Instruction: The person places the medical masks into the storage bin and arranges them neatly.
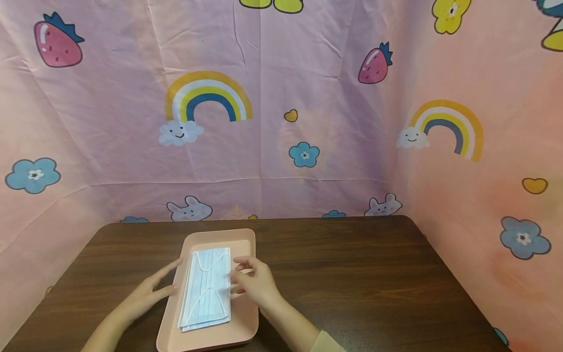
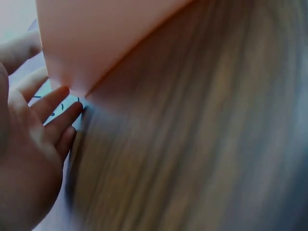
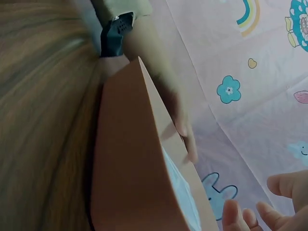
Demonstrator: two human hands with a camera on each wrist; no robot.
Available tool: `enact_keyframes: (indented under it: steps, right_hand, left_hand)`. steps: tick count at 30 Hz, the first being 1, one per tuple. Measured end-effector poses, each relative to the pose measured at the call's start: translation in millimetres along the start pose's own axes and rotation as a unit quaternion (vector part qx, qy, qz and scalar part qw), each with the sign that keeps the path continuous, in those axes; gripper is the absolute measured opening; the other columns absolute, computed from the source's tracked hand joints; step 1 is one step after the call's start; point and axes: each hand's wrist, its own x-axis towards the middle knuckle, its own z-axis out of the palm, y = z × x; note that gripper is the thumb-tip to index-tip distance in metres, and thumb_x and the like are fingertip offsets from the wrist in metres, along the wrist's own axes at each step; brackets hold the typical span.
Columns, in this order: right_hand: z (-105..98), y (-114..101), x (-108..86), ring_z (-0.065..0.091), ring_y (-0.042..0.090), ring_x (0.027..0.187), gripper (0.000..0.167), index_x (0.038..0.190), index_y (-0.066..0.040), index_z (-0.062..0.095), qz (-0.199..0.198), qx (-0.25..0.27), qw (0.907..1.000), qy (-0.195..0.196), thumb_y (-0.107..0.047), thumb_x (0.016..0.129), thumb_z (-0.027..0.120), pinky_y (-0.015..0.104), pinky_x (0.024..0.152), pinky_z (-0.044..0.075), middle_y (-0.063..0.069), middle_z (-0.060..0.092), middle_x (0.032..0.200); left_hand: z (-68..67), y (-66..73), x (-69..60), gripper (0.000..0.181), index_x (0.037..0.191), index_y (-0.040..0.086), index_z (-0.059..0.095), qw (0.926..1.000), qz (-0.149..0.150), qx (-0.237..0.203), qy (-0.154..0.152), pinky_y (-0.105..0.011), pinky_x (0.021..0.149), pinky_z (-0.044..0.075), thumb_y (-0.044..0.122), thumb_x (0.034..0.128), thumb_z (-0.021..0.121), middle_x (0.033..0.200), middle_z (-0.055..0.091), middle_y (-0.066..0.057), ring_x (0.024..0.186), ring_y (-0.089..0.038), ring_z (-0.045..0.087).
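Note:
A small stack of light blue pleated face masks [image 1: 207, 281] with white ear loops lies lengthwise in a pale pink tray [image 1: 243, 322]. At the tray's left side, my left hand [image 1: 146, 296] has its fingers stretched out to the rim. The left wrist view shows that hand [image 2: 38, 127] with fingertips against or just beside the tray wall [image 2: 96, 43]. Over the tray's right side hovers my right hand [image 1: 256, 282], fingers loosely bent beside the masks' right edge. In the right wrist view its fingers [image 3: 276, 216] hold nothing; whether they touch the masks is unclear.
The tray stands on a dark brown wooden table [image 1: 352, 278], left of its middle. Fabric walls [image 1: 272, 98] printed with rainbows, flowers and strawberries surround the back and sides. A dark strapped device [image 3: 115, 36] sits on the left wrist.

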Motion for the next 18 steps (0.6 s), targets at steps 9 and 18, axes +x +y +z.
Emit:
enact_keyframes:
  steps: [9, 18]
  right_hand:
    - [-43, -13, -0.4, 0.064, 0.027, 0.083, 0.028, 0.115, 0.002, 0.061, -0.028, -0.062, 0.9977, 0.0, -0.004, 0.088, 0.065, 0.046, 0.066, 0.056, 0.012, 0.059, 0.098]
    - [-105, -41, -5.9, 0.065, 0.024, 0.082, 0.03, 0.117, 0.003, 0.061, -0.056, -0.177, 0.9823, 0.021, -0.006, 0.089, 0.065, 0.04, 0.066, 0.056, 0.017, 0.06, 0.106]
  left_hand:
    - [-17.5, 7.9, 1.4, 0.06, 0.146, 0.004, 0.037, 0.9984, 0.01, 0.032, -0.046, -0.077, 0.088, 0.025, 0.017, 0.0926, 0.062, 0.144, 0.036, -0.029, 0.129, -0.058, 0.025]
    - [-46.2, 25.0, 6.3, 0.056, 0.142, 0.005, 0.045, 0.9911, 0.043, 0.108, -0.066, -0.065, 0.091, 0.038, 0.023, 0.0924, 0.064, 0.138, 0.049, -0.018, 0.127, -0.028, 0.042]
